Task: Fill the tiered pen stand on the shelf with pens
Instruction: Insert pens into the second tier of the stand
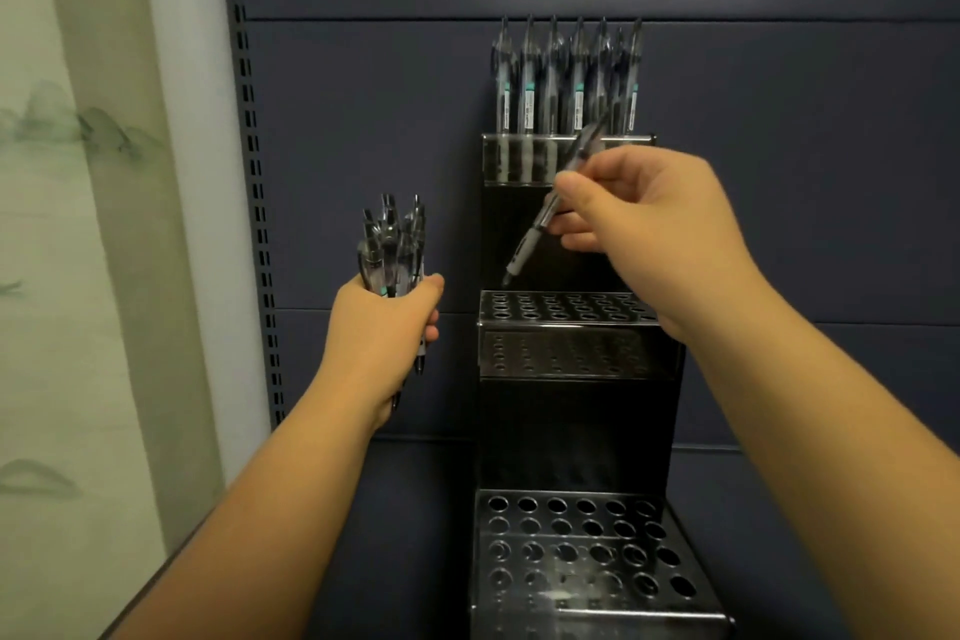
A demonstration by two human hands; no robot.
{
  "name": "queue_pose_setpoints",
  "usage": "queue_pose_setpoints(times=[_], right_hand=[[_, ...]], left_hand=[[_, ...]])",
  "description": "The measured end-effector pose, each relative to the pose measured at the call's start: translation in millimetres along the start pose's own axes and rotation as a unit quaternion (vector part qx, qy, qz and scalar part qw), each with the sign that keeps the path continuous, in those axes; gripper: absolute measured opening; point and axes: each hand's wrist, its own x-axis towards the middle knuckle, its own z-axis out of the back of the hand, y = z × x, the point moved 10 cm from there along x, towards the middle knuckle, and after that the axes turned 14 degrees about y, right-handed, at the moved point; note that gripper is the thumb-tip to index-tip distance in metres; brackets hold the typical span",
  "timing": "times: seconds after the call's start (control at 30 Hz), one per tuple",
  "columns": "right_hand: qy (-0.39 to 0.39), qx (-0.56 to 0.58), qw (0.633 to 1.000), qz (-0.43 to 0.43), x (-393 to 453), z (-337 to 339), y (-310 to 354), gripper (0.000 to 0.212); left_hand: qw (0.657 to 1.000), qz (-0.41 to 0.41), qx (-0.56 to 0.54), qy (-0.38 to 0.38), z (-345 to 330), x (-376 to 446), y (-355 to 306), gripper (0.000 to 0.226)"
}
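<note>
Pens (566,78) bear teal-banded labels, writing unreadable; right hand (644,218) pinches one.

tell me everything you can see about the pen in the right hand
The pen is slim, with a clear barrel, dark inner parts and a pale grip section near its dark tip. It is tilted, tip down-left, top end up-right. The right hand pinches its middle between thumb and fingers. Its tip hangs just above the pen stand's empty middle tier, not yet in a hole.

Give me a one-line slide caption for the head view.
Right hand angles a pen toward the stand's empty middle tier; left hand grips a bundle of pens.
</note>
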Motion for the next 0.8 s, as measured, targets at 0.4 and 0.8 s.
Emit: queue_pose_setpoints(times=[0.4, 0.8], right_hand=[[0.130, -0.189, 0.970, -0.082, 38, -35, -4, 0.011], [0.143, -0.322, 0.927, -0.127, 50, -42, -1, 0.031]], left_hand=[[1.000, -0.002, 0.000, 0.015, -7, -1, 3, 0.014], [1.000, 0.006, 0.003, 0.024, -9, -1, 6, 0.013]])
